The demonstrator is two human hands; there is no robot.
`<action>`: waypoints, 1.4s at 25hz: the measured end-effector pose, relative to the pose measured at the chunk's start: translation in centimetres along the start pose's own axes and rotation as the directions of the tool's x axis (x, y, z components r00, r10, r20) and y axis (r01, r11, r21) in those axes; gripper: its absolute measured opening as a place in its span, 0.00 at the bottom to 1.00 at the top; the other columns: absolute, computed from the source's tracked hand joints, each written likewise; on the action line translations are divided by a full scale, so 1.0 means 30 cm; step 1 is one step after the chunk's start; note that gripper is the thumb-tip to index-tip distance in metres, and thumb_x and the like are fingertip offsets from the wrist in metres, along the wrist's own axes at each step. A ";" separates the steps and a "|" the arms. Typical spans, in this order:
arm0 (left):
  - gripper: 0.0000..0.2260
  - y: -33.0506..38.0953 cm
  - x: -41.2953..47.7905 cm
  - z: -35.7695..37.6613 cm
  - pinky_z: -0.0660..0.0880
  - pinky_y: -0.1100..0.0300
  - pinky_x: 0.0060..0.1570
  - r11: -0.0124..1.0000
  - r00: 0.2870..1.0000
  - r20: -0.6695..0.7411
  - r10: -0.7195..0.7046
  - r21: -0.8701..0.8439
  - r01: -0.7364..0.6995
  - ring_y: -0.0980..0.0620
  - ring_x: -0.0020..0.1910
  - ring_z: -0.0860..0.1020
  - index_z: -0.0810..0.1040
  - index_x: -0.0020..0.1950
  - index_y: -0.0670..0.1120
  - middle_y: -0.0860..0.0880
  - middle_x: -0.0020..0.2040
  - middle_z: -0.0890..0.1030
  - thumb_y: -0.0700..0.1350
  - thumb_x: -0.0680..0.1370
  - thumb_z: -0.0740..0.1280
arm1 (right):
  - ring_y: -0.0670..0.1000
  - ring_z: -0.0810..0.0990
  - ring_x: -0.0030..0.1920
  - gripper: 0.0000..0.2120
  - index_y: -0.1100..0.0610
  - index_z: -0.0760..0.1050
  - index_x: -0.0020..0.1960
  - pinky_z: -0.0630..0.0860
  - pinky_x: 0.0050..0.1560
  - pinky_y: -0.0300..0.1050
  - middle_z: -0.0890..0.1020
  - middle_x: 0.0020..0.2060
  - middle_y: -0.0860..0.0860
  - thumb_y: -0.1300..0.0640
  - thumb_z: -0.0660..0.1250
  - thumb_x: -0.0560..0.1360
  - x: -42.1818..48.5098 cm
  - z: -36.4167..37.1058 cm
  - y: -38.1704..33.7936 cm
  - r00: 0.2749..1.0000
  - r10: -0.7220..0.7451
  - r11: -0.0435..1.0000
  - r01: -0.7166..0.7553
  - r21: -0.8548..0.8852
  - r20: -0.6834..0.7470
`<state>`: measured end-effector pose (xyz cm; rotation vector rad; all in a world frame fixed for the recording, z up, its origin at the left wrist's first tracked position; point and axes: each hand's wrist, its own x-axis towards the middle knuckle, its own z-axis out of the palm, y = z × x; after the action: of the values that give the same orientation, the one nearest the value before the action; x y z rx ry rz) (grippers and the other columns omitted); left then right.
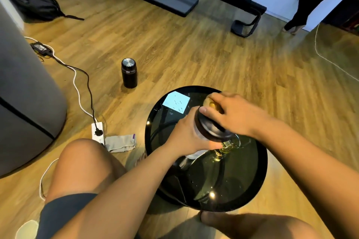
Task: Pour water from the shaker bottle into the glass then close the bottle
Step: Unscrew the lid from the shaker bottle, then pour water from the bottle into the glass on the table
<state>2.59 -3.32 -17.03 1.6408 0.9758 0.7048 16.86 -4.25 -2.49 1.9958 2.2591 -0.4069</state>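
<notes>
On the round black glass table (250, 186) stands the shaker bottle (196, 154), its clear body mostly hidden by my left hand (189, 135), which is wrapped around it. My right hand (232, 114) rests on top of the bottle's dark lid (211, 129), fingers curled over a yellow-gold cap piece (212, 105). Just right of the bottle, partly hidden behind it and my right wrist, stands the clear glass (231, 144); it looks yellowish and I cannot tell its water level.
A black thermos flask (129, 72) stands on the wooden floor beyond the table's left. Cables, a power strip (98, 132) and a grey cloth (121, 142) lie to the left. A grey seat (25, 91) fills the far left. My knees frame the table; another person's leg (303, 6) stands far right.
</notes>
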 end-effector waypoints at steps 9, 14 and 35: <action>0.50 0.019 -0.004 -0.003 0.78 0.53 0.59 0.998 0.999 0.030 0.019 0.051 -0.021 0.52 0.61 0.80 0.64 0.71 0.56 0.55 0.63 0.80 0.69 0.54 0.77 | 0.56 0.71 0.68 0.27 0.45 0.71 0.68 0.68 0.67 0.49 0.71 0.67 0.47 0.40 0.65 0.69 -0.041 0.033 -0.011 0.999 -0.032 0.998 0.031 0.049 0.020; 0.46 0.031 -0.003 -0.010 0.77 0.61 0.54 0.997 0.998 0.024 0.061 0.040 -0.062 0.61 0.59 0.79 0.62 0.70 0.68 0.66 0.60 0.76 0.67 0.57 0.79 | 0.45 0.72 0.67 0.28 0.51 0.76 0.60 0.66 0.66 0.35 0.75 0.63 0.46 0.60 0.69 0.60 -0.129 0.097 0.065 0.940 -0.119 0.910 0.232 0.343 -0.320; 0.45 -0.017 -0.005 0.016 0.77 0.48 0.66 0.998 0.998 -0.051 0.031 0.060 -0.028 0.60 0.69 0.74 0.65 0.73 0.61 0.61 0.69 0.74 0.61 0.61 0.82 | 0.58 0.81 0.58 0.42 0.43 0.68 0.66 0.82 0.46 0.54 0.78 0.62 0.53 0.44 0.82 0.55 -0.191 0.381 0.097 0.823 0.568 -0.101 0.045 0.994 0.021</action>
<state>2.79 -3.61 -17.65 1.6995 1.0196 0.7476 19.36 -12.46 -12.43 3.3444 1.3279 -2.4409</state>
